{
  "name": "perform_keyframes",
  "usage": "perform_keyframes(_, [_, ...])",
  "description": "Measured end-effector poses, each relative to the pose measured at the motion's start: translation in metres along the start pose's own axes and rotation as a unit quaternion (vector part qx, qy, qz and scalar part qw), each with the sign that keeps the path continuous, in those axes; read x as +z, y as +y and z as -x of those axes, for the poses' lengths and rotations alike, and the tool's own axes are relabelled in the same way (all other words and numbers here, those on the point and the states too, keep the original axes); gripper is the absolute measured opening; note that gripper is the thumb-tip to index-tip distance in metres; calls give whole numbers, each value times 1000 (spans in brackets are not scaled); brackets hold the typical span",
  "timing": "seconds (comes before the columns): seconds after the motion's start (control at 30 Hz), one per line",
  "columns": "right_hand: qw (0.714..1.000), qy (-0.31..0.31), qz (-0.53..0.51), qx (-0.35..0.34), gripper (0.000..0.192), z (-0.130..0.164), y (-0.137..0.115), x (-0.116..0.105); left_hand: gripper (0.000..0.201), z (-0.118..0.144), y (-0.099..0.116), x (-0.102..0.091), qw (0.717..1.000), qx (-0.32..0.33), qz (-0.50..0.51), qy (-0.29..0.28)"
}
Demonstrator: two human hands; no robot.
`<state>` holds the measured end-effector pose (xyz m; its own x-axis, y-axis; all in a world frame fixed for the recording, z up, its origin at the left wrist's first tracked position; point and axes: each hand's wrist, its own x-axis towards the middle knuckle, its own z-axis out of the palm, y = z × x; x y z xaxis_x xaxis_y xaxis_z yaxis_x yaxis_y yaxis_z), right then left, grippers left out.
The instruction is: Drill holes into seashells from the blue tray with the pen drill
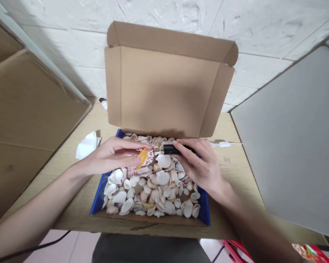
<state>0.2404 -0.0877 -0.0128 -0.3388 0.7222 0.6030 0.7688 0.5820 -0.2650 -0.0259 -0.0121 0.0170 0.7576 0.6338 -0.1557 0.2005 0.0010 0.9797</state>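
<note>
— Shell [142, 156], the orange one: where do you see it?
— I see it pinched in my left hand [112, 155], above the shell box [98, 193] on the worktop [235, 164].
— And the right grip?
— My right hand [201, 164] clasps a black tool [172, 149], tip touching the shell.

Over an open cardboard box [167, 91] full of pale seashells [153, 190], the left hand [112, 157] pinches an orange shell [142, 157] while the right hand [200, 164] grips a black tool [171, 149], its tip touching the shell. A crumpled tissue [87, 145] lies on the wooden table [235, 164].
</note>
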Motion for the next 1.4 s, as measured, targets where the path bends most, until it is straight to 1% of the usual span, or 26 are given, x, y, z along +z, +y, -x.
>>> perform_keyframes(0.1, [999,-31,-20,10,37,-2,-1,1,34,-1,-2,0,1000,7,-2,4])
perform_keyframes(0.17, [999,-39,-28,12,35,-3,-2,2,34,0,-3,0,1000,10,2,7])
perform_keyframes(0.37, [1000,7,13,-19,37,-2,-2,0,35,0,3,2,999,7,-33,0])
perform_keyframes(0.53, [1000,15,17,-20,40,-1,-1,-1,35,-1,6,3,996,22,-91,-3])
perform_keyframes(0.6, [1000,-5,16,-9,38,-2,-1,0,35,-2,6,2,992,38,-119,4])
perform_keyframes(0.7, [998,-62,-2,18,34,-3,-2,1,34,-2,4,1,988,53,-147,15])
perform_keyframes(0.77, [997,-75,-12,24,32,-3,-2,2,33,-3,1,1,986,64,-150,17])
perform_keyframes(0.87, [999,-39,-4,7,30,-2,-2,2,34,-5,-4,0,985,103,-136,25])
perform_keyframes(0.93, [1000,-14,10,-3,31,0,-1,1,35,-5,-7,0,984,116,-130,30])
perform_keyframes(1.03, [1000,4,17,-6,34,1,0,1,35,-6,-9,1,985,121,-119,29])
perform_keyframes(1.2, [1000,10,17,-11,34,0,1,0,35,-5,-8,1,987,113,-112,13])
perform_keyframes(1.27, [1000,-8,9,-6,32,-1,-1,0,34,-5,-7,1,987,109,-118,16])
perform_keyframes(1.4, [997,-74,-24,29,30,-3,-4,1,33,-4,-6,0,984,98,-146,15])
